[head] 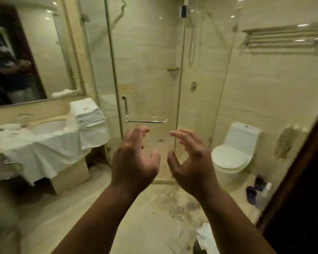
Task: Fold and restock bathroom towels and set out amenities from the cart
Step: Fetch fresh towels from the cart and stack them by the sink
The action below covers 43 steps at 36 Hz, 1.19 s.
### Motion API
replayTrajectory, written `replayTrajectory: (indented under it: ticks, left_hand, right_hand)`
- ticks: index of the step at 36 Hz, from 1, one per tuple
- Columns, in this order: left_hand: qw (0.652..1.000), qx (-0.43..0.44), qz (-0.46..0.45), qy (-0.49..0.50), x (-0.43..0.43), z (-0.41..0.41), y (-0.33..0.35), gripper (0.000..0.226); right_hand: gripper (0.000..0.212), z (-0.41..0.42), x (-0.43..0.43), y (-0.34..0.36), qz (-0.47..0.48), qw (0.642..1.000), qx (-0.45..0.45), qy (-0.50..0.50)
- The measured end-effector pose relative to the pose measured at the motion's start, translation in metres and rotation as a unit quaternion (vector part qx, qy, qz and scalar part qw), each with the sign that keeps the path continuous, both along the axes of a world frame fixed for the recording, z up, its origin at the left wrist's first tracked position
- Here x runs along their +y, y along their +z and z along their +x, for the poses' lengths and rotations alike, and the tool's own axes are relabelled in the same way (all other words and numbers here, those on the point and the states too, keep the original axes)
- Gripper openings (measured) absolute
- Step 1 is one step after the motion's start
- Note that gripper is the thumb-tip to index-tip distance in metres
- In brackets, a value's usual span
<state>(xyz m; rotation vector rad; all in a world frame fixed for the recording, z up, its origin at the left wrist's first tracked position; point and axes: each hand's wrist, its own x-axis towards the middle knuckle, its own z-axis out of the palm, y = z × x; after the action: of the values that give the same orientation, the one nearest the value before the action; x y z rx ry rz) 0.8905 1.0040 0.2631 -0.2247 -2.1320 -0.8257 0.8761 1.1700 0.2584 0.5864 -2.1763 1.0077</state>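
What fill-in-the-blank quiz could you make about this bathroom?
1. The stack of folded towels sits to the ____ of the sink.
2. The left hand and right hand hold ____.
3. The toilet has its lid ____.
Missing words: right; nothing; closed.

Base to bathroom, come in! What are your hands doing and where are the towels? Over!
Left grip and right grip raised, holding nothing. Folded towel stack sits right of the sink. Crumpled white cloth on floor close by. Over.
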Motion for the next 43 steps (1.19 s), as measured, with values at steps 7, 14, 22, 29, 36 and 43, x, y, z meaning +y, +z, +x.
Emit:
replayTrajectory:
  ticks: [7, 14, 22, 29, 36, 43]
  left_hand:
    - [0.989, -0.113, 0.033, 0.088, -0.103, -0.077, -0.056, 0.059]
    - [0.965, -0.186, 0.043, 0.182, -0.196, -0.166, -0.092, 0.058]
    - [0.934, -0.245, 0.084, 0.246, -0.289, -0.257, -0.102, 0.06]
    - [0.918, -0.27, 0.14, 0.254, -0.395, -0.349, -0.136, 0.056]
    - [0.896, -0.318, 0.22, 0.217, -0.531, -0.459, -0.17, 0.048]
    - [0.878, -0.36, 0.25, 0.19, -0.63, -0.567, -0.176, 0.041]
  right_hand:
    - [0.055, -0.116, -0.085, -0.046, 0.029, 0.991, -0.115, 0.069]
    - [0.057, -0.253, -0.177, -0.076, 0.039, 0.977, -0.157, 0.14]
    - [0.053, -0.378, -0.277, -0.089, 0.069, 0.956, -0.198, 0.207]
    - [0.053, -0.488, -0.387, -0.119, 0.068, 0.947, -0.228, 0.214]
    - [0.053, -0.599, -0.503, -0.141, 0.084, 0.944, -0.257, 0.19]
    - [0.051, -0.704, -0.582, -0.147, 0.056, 0.947, -0.288, 0.13]
